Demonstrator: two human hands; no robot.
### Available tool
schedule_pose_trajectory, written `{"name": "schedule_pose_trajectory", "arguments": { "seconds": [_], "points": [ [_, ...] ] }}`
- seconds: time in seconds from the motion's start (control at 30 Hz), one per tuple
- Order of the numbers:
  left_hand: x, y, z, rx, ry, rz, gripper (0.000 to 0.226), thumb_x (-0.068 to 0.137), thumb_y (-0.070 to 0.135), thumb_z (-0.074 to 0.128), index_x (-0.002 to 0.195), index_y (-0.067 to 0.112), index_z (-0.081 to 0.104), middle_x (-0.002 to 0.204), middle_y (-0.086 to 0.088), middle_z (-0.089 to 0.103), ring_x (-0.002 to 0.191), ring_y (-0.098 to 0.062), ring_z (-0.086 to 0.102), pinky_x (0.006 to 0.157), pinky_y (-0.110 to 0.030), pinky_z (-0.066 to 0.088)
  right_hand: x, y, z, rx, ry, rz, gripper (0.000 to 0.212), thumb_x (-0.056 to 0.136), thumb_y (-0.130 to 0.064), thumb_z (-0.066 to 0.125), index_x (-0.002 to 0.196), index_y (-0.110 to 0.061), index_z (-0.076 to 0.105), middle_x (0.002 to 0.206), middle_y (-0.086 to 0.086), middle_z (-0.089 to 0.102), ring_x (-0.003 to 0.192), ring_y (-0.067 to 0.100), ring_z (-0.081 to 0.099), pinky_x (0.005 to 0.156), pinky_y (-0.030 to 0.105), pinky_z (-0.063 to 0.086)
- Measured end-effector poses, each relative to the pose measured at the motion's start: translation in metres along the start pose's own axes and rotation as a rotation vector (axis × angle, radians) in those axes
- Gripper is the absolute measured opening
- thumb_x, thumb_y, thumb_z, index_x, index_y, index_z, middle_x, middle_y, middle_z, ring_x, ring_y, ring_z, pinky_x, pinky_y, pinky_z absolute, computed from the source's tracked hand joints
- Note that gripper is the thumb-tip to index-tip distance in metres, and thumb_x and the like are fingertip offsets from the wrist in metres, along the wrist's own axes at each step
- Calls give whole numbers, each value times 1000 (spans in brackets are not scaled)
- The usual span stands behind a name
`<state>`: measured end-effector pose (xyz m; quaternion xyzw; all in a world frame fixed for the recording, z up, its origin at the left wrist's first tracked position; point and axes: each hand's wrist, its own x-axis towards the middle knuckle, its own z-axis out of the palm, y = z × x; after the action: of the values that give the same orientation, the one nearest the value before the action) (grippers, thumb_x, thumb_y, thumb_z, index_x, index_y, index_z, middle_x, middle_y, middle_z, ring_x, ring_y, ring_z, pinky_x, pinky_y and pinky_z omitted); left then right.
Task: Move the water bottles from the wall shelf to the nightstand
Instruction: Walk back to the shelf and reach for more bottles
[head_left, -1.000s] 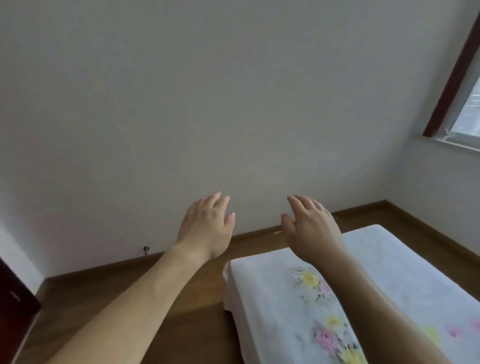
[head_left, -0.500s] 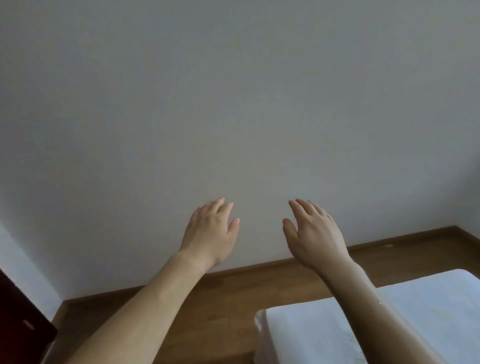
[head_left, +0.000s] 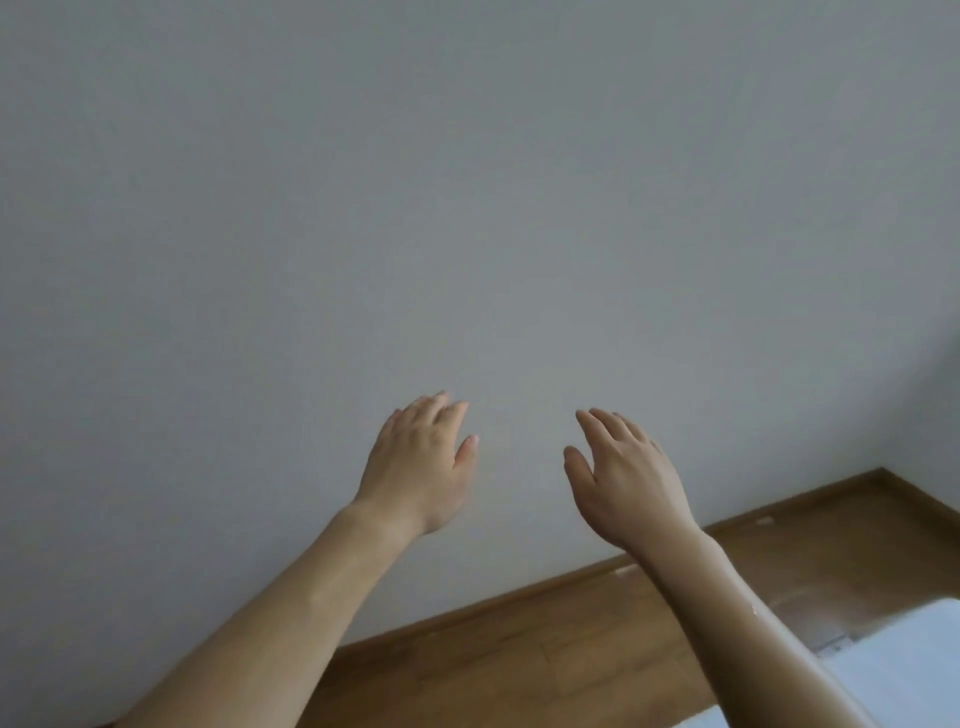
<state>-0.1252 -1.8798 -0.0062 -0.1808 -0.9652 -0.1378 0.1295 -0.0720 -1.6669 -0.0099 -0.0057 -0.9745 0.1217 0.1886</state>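
My left hand (head_left: 423, 465) and my right hand (head_left: 626, 486) are both raised in front of a bare grey wall (head_left: 467, 208), palms turned toward each other with a gap between them. Each hand has its fingers loosely extended and holds nothing. No water bottle, wall shelf or nightstand appears anywhere in view.
A wooden floor (head_left: 519, 654) with a brown skirting board runs along the bottom of the wall. The corner of a white-covered bed (head_left: 893, 670) shows at the lower right, under my right forearm. A room corner sits at the right edge.
The view has tilted up and swung left: the window and dark furniture have left the frame and the bed has slid to the lower right. Both hands stay raised and empty.
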Motion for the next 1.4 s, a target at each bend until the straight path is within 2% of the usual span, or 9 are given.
{"name": "schedule_pose_trajectory", "arguments": {
  "seconds": [0.2,0.47,0.63,0.87,1.07,1.23,1.4],
  "points": [
    [129,-15,43,-60,-74,219,53,104,39,34,152,17,35,161,-5,30,149,-21,23,123,-40,17,77,25,30,-75,37,213,49,99,-36,39,141,-12,42,142,3,49,132,22,41,108,34,31],
    [265,74,112,-167,-135,527,52,103,37,34,151,17,36,161,-5,31,149,-20,23,123,-36,15,127,127,27,-181,162,481,50,99,-38,39,141,-12,43,143,4,50,134,23,42,112,38,31],
    [341,143,148,-195,-169,623,52,104,37,34,152,18,35,162,-3,29,150,-19,21,124,-35,13,158,214,20,-208,243,598,56,93,-42,29,137,-12,47,139,4,53,132,24,44,111,40,36],
    [432,250,197,-272,-211,763,52,104,36,35,153,19,35,162,-2,29,150,-17,21,123,-33,11,194,322,-3,-267,277,749,50,94,-34,41,137,-9,49,139,7,53,132,26,43,112,39,34],
    [512,359,264,-352,-235,888,51,104,38,34,153,21,34,161,1,30,150,-17,22,123,-33,13,219,437,-9,-344,269,904,61,91,-43,30,142,-13,45,146,5,47,139,22,37,116,39,29],
    [584,451,319,-415,-274,985,51,105,38,34,153,21,33,162,1,29,150,-16,20,122,-31,9,255,537,-18,-371,289,1018,61,92,-44,29,144,-14,43,149,4,44,140,19,33,117,35,25],
    [646,552,357,-452,-322,1071,52,104,38,35,153,22,33,162,1,29,151,-18,21,125,-36,15,278,621,-37,-391,329,1135,62,91,-46,28,144,-17,43,149,1,43,141,18,33,117,37,27]
  ]
}}
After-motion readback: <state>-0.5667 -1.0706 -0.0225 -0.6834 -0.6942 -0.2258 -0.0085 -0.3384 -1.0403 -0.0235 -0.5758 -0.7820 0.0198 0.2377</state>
